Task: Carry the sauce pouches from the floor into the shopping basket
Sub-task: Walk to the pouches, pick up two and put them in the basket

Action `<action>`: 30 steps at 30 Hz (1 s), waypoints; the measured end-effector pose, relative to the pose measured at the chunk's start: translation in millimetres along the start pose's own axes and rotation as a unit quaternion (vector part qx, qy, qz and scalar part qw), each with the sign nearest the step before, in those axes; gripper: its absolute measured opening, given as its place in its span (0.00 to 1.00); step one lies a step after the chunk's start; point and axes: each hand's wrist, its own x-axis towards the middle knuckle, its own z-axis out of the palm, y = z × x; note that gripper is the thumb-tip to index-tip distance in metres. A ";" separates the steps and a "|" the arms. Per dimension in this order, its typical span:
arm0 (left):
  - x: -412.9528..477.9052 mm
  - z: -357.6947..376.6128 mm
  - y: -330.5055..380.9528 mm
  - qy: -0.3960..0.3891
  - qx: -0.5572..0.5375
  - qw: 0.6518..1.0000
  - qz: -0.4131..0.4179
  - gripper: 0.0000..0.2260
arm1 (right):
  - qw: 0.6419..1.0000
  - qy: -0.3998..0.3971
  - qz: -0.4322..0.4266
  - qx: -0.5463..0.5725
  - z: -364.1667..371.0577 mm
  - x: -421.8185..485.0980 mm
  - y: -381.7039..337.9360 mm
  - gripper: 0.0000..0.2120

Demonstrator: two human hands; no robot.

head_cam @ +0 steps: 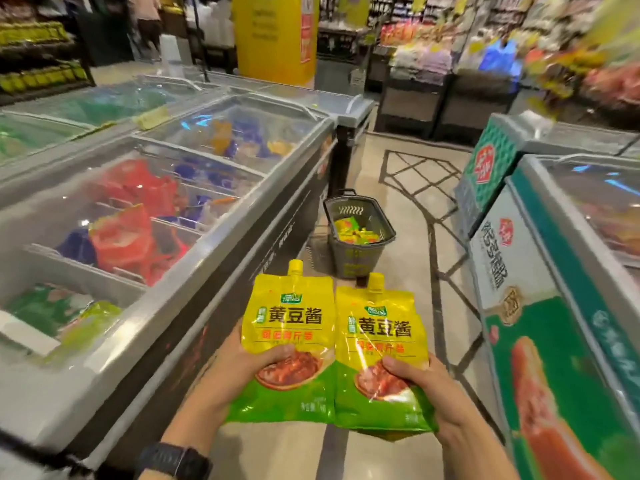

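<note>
At lower centre we hold two sauce pouches: left hand (242, 368) grips one (289, 341), right hand (426, 386) the other (381, 355). They look soft, floppy, slick; we'd grip low. Basket (360, 258) sits mid-frame ahead.

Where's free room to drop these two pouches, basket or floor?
Basket is open on top, pouches piled low inside, room above them. Bare floor between basket and right freezer. Crowded on the basket's left: it stands close beside the left freezer.

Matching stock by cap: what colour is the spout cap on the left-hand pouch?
Yellow spout cap, seen best in the head view.
</note>
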 end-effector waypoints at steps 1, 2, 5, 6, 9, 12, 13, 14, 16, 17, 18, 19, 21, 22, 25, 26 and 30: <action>21.9 9.1 2.1 -0.021 0.004 1.000 -0.003 0.36 | 1.000 0.023 -0.002 0.003 -9.3 8.0 -3.8 0.36; 42.2 19.5 4.0 -0.041 0.007 0.999 -0.003 0.34 | 0.999 0.041 -0.002 0.012 -18.5 15.5 -7.4 0.38; 94.0 54.2 5.6 -0.095 0.012 0.995 -0.017 0.38 | 0.996 0.084 -0.005 0.031 -45.7 36.9 -16.5 0.40; 111.4 65.4 5.2 -0.105 0.013 0.994 -0.025 0.40 | 0.995 0.095 -0.007 0.032 -54.9 47.0 -19.8 0.42; 167.1 96.1 2.7 -0.127 0.020 0.991 -0.041 0.41 | 0.993 0.112 -0.010 0.029 -85.7 89.8 -31.0 0.45; 225.8 121.1 5.1 -0.110 0.030 0.992 -0.062 0.39 | 0.993 0.118 -0.014 0.020 -114.2 150.6 -54.6 0.39; 245.7 127.9 5.3 -0.103 0.032 0.992 -0.068 0.37 | 0.993 0.115 -0.020 0.023 -122.3 173.2 -64.8 0.36; 264.5 134.1 7.6 -0.094 0.033 0.992 -0.073 0.37 | 0.993 0.112 -0.020 0.024 -128.0 195.9 -76.3 0.34; 297.9 143.5 16.4 -0.069 0.038 0.994 -0.078 0.40 | 0.995 0.099 -0.015 0.030 -134.4 237.6 -99.7 0.32; 314.3 147.8 21.7 -0.060 0.036 0.994 -0.080 0.40 | 0.996 0.087 -0.009 0.030 -135.6 257.8 -114.0 0.32; 330.2 151.8 26.1 -0.051 0.034 0.995 -0.083 0.38 | 0.997 0.076 -0.004 0.026 -136.4 278.5 -127.8 0.33; 347.5 155.0 28.5 -0.048 0.031 0.995 -0.085 0.35 | 0.998 0.066 -0.001 0.018 -137.3 299.3 -140.3 0.34; 379.7 159.8 33.7 -0.042 0.029 0.994 -0.093 0.33 | 0.999 0.047 0.003 0.012 -137.2 336.3 -159.5 0.34; 397.8 161.3 36.0 -0.035 0.029 0.995 -0.093 0.33 | 0.999 0.042 0.010 0.011 -137.9 355.8 -167.2 0.35; 455.6 163.0 40.1 -0.028 0.022 0.994 -0.106 0.32 | 0.999 0.030 0.025 0.007 -140.5 418.3 -187.6 0.32; 476.6 164.4 41.8 -0.032 0.018 0.993 -0.112 0.31 | 0.999 0.025 0.027 0.008 -141.4 440.6 -194.2 0.31; 576.5 171.6 43.1 -0.039 -0.007 0.993 -0.113 0.29 | 0.999 0.041 0.036 0.007 -146.0 527.5 -221.9 0.34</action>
